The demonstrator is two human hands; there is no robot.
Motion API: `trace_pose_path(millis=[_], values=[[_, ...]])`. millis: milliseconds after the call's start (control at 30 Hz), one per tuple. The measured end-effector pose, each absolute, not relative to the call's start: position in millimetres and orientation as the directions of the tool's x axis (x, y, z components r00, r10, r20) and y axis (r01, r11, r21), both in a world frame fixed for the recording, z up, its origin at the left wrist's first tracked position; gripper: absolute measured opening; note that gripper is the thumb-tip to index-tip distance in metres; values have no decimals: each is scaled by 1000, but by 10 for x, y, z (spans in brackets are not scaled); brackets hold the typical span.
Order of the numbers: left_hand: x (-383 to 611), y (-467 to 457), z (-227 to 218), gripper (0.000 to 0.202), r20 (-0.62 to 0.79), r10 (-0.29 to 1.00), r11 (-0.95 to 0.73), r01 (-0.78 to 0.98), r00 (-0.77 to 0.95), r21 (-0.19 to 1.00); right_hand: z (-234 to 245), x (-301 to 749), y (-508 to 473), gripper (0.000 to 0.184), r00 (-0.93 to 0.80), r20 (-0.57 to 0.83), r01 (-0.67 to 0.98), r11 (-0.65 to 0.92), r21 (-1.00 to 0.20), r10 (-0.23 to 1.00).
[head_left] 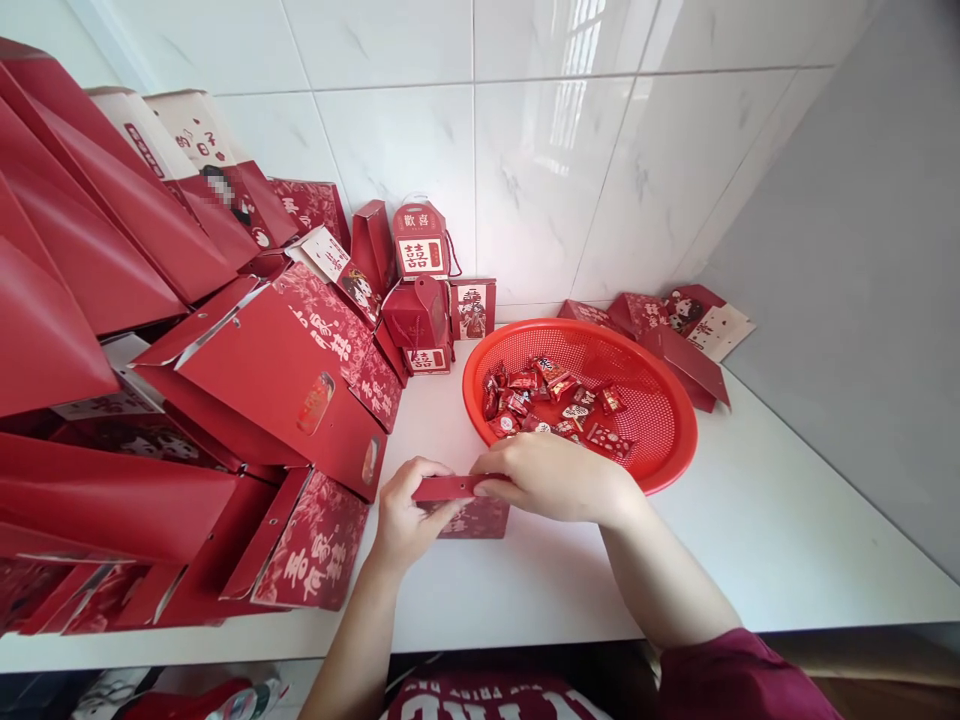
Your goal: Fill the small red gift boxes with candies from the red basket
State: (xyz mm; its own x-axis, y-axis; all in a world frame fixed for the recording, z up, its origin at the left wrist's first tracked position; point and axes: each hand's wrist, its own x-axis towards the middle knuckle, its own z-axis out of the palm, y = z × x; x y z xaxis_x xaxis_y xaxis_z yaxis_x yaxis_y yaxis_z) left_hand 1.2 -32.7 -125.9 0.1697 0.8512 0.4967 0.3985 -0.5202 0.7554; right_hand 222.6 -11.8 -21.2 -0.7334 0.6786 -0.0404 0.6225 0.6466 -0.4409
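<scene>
Between my hands a small red candy box stands on the white counter, near its front edge. My left hand pinches the left end of the box's narrow top, thumb in front and fingers behind. The right end of that top is gripped by my right hand, its back toward me and its thumb along the near side. A small hole shows in the top strip. Just behind, the red plastic basket holds several wrapped candies. My right hand hides part of the basket's near rim.
Red paper gift boxes are heaped high along the left side. Small finished-looking boxes are stacked by the tiled wall. More red boxes lie behind the basket at right. A grey panel bounds the white counter.
</scene>
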Motion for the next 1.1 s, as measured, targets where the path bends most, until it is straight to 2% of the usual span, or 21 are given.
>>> trace_pose_path(millis=[67,167,233,400,467,567,633,700,800,900,1100], values=[[-9,-356,-1256,33,466,855,-517,339,225,786,-234,2204,-106,26,-722,-47,648,651,-394,690],[-45,-368,-1258,13,449,870,-492,320,204,809,-255,2145,-94,27,-700,-36,689,662,-293,713],[-69,-354,-1241,10,448,876,-483,363,181,797,-262,2115,-90,27,-702,-19,696,680,-232,712],[-112,-343,-1048,10,545,787,-612,481,290,627,-284,2118,-94,27,-725,45,675,723,-147,687],[-117,-379,-909,13,577,751,-647,532,321,546,-283,2134,-100,28,-734,88,654,736,-174,673],[-122,-442,-667,16,658,682,-682,602,319,415,-235,2172,-124,22,-721,219,590,748,-304,658],[-121,-440,-507,19,737,615,-690,645,282,329,-166,2227,-156,18,-641,352,555,729,-400,682],[-104,-368,-364,20,822,532,-684,675,205,275,-78,2320,-200,23,-510,459,552,686,-474,727],[-11,-117,-182,13,912,411,-666,684,4,297,48,2514,-274,23,-346,527,579,618,-532,776],[166,265,0,9,934,325,-651,680,-151,337,126,2710,-333,23,-241,566,612,576,-541,788],[571,1167,383,19,952,299,-648,717,-71,257,176,2998,-417,20,-138,581,671,507,-541,802]])
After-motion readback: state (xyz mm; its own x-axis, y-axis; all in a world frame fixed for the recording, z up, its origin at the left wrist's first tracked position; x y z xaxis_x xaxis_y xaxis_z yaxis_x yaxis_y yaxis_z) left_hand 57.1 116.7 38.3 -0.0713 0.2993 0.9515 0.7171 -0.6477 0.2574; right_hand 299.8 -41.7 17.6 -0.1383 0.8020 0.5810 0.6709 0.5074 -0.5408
